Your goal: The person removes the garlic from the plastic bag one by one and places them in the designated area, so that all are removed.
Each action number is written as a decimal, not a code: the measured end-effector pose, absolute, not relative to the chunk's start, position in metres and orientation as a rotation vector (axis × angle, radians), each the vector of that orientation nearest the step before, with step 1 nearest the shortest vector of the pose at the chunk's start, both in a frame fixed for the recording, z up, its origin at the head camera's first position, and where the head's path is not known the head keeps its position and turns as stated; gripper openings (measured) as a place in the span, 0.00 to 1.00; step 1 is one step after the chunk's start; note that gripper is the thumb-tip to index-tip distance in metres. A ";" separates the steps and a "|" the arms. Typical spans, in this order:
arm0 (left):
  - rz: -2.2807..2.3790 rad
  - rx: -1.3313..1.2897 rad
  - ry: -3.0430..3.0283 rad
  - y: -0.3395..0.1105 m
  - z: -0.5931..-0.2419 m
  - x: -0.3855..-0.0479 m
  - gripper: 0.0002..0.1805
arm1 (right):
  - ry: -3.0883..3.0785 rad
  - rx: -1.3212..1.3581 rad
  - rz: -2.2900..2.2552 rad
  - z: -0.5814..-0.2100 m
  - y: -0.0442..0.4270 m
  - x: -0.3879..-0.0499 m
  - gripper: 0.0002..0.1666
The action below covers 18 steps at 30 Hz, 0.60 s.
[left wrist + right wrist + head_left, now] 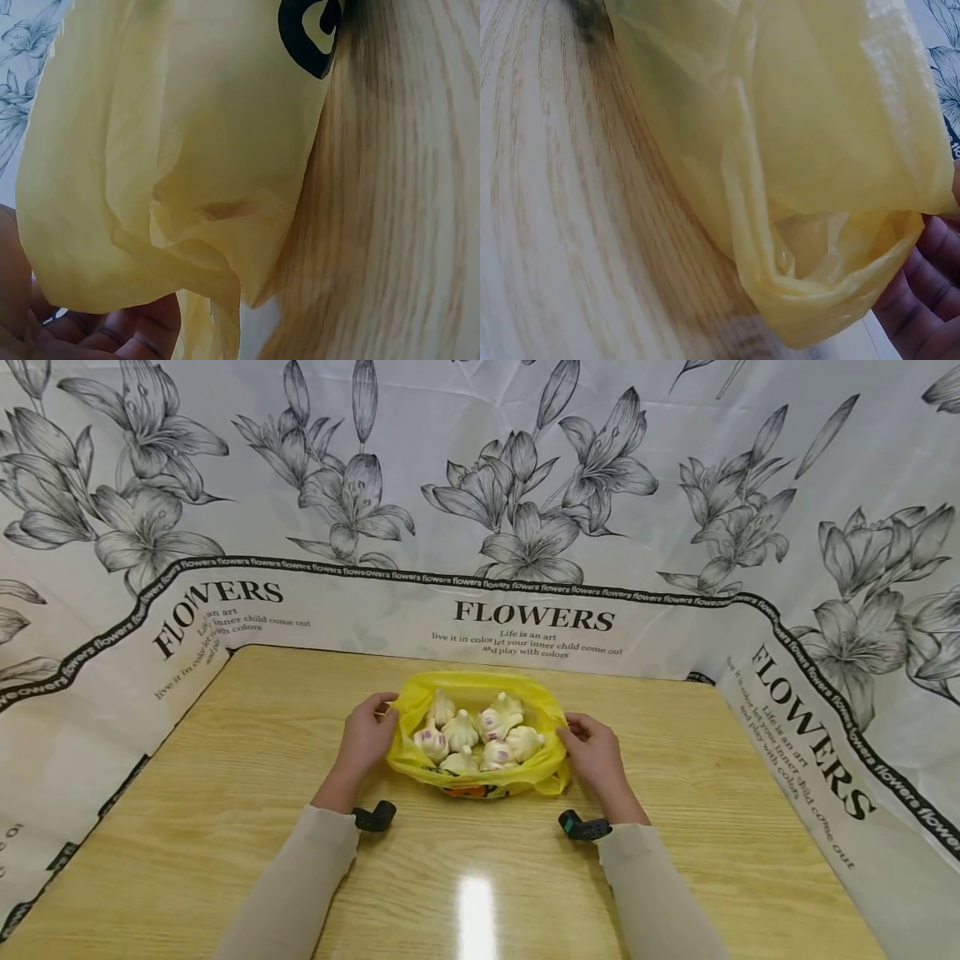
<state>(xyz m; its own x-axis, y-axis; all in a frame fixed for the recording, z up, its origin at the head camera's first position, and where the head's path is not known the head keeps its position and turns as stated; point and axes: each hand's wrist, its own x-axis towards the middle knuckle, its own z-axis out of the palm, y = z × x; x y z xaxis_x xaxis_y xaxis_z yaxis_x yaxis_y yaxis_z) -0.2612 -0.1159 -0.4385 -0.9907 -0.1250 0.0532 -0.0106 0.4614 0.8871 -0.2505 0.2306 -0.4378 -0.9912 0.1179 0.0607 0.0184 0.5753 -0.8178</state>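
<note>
Yellow thin plastic makes up the bag [536, 777] I am watching from my distant seat; it sits on the wooden table [697, 793], a little toward 12 o'clock from the middle of the head view, its mouth wide and a heap of garlic bulbs [461, 732] inside; at the bag's 9 o'clock the left hand [366, 739] has its fingers bent, nipping the rim against the thumb; at 3 o'clock the right hand [597, 752] pinches the other end of the rim, its remaining fingers half curled outside the plastic; how hard either one squeezes I cannot tell, as film hides some of the fingertips; I judge the step in hand to be holding the mouth apart, so I would ask for a light, even pull toward 9 and 3, both wrists level; film this thin could stretch or tear under a jerk; the table should bear the weight, not the pinch; bulbs lie close to the front wall at 6 o'clock, so tipping that way might let one roll out.
</note>
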 end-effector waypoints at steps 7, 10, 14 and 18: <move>-1.549 -0.028 -2.598 -0.120 -0.440 -0.258 0.29 | -2.696 -0.130 1.374 -0.436 0.230 -0.250 0.22; -1.512 -0.148 -2.637 -0.119 -0.440 -0.258 0.32 | -2.691 -0.135 1.358 -0.437 0.230 -0.250 0.22; -1.487 -0.244 -2.664 -0.119 -0.442 -0.256 0.31 | -2.682 -0.141 1.378 -0.437 0.231 -0.250 0.22; -1.482 -0.266 -2.677 -0.120 -0.446 -0.257 0.31 | -2.683 -0.133 1.402 -0.438 0.231 -0.251 0.22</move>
<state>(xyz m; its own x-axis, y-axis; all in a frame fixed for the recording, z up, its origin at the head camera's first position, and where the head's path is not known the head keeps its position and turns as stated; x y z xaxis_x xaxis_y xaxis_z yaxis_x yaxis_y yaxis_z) -0.2566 -0.1200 -0.4461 -0.9826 0.1168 0.1444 0.1844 0.5201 0.8340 -0.2507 0.2310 -0.4381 -0.9900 0.1288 0.0575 0.0263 0.5692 -0.8218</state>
